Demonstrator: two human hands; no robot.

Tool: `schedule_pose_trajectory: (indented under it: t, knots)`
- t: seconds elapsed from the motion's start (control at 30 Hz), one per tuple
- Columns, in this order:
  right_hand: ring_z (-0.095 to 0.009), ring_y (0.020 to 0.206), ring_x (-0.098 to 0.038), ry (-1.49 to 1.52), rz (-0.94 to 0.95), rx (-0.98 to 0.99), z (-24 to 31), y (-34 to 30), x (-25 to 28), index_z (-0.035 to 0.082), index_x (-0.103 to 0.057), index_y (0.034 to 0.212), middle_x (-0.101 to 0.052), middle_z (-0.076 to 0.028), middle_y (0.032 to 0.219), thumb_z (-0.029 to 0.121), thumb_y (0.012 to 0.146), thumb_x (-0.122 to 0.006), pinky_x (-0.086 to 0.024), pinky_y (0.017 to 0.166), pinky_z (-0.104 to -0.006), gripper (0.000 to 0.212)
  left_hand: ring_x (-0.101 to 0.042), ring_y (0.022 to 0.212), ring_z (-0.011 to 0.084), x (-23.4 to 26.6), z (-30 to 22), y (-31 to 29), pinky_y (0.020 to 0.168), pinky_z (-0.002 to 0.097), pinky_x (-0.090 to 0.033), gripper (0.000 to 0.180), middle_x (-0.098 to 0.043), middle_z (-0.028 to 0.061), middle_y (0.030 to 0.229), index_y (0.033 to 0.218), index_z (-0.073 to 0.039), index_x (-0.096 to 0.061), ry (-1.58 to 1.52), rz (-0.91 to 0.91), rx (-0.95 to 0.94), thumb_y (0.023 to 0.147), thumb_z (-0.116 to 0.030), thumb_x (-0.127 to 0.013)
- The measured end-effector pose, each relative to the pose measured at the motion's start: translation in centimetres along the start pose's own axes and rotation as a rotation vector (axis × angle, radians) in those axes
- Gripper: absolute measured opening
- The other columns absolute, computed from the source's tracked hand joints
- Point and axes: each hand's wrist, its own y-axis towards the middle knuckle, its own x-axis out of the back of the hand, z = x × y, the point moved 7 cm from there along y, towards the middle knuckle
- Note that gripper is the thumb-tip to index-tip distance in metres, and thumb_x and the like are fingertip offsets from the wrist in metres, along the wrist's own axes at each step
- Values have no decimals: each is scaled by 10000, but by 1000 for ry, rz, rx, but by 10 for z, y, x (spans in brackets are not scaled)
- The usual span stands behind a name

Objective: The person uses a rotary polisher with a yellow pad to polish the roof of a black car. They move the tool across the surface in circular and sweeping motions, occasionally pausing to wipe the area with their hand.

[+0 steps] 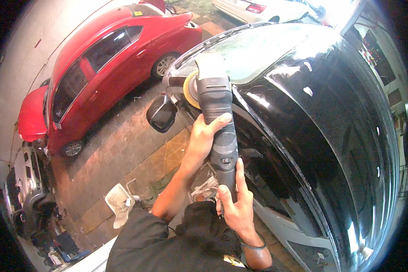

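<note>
Nearest, the right hand (238, 209), a dark band (254, 247) at its wrist, is grasping the rear handle of a black car polisher (221, 136); thumb and index finger lie along it, the other fingers being mostly hidden. Further up, the left hand (207, 130) is wrapped around the tool's mid-body, thumb over the top.

The polisher lies lengthwise ahead of the wearer, beside the side of a black car (331, 131). Its yellow pad (190, 90) faces left, near the windscreen's edge; contact with any panel cannot be determined. Judged by its build, the tool is rigid and fairly heavy toward the head, the pad soft. The ribbed body should offer sound purchase; hold there and at the rear handle, clear of the pad.

Beyond the pad, left, is the black door mirror (162, 113). Further off stand a red saloon (99, 68) and, furthest, a white car (245, 10).
</note>
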Motion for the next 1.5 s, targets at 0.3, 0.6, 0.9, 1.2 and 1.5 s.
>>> schedule_pose_trajectory:
  t: [0.3, 0.6, 0.9, 1.2, 1.5]
  knots:
    - [-254, 1085, -746, -519, 85, 422, 90, 24, 19, 1, -354, 1651, -725, -265, 1301, 106, 952, -749, -555, 942, -362, 810, -736, 762, 210, -17, -49, -1, 717, 369, -636, 343, -722, 117, 908, 1091, -4, -659, -393, 31, -101, 966, -317, -717]
    - [-174, 879, -662, -998, -80, 366, 191, 30, 75, 33, -459, 1614, -744, -185, 1082, 140, 934, -696, -524, 806, -337, 727, -750, 755, 232, -117, -59, 46, 737, 391, -634, 320, -745, 115, 905, 1083, -35, -673, -999, 247, -171, 939, -310, -749]
    - [-123, 712, -605, -1145, -19, 195, 211, 57, 66, 48, -457, 1620, -741, -95, 909, 311, 1010, -677, -500, 669, -315, 699, -745, 722, 205, -121, -28, 75, 718, 370, -620, 287, -747, 99, 853, 1038, -42, -701, -1128, 114, -94, 939, -308, -743]
    - [-65, 560, -474, -1088, 9, 121, 200, 69, 73, 77, -423, 1647, -598, 5, 704, 319, 1019, -683, -393, 520, -280, 721, -700, 779, 146, -108, -22, 75, 736, 316, -574, 189, -710, 35, 899, 1038, -75, -686, -1116, 20, -89, 922, -204, -760]
    - [-40, 535, -469, -1071, 56, 183, 185, 80, 84, 126, -399, 1667, -555, 38, 694, 299, 1027, -694, -403, 487, -245, 726, -666, 820, 132, -114, 1, 92, 795, 324, -554, 206, -676, 9, 936, 1061, -93, -675, -1139, 52, -23, 918, -209, -765]
